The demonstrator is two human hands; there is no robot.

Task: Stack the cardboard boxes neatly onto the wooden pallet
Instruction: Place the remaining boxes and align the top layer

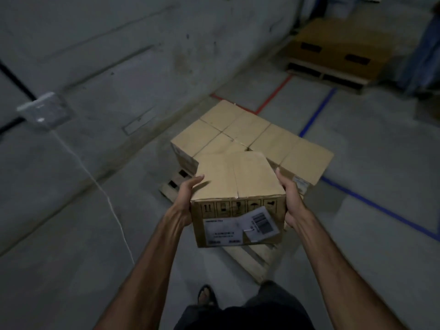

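I carry a cardboard box (235, 186) with both hands, held in the air above the near part of the wooden pallet (247, 260). My left hand (187, 198) grips its left side and my right hand (291, 201) grips its right side. The box's near face carries handling symbols and white labels. Several matching boxes (252, 134) sit flat on the pallet in one layer just beyond the held box. The pallet's near slats show bare below the box.
A grey concrete wall runs along the left with a white socket box (44, 110) and a thin white cable (112, 206) trailing down. Red and blue tape lines (316, 113) mark the floor. A second pallet with a large carton (338, 51) stands far right.
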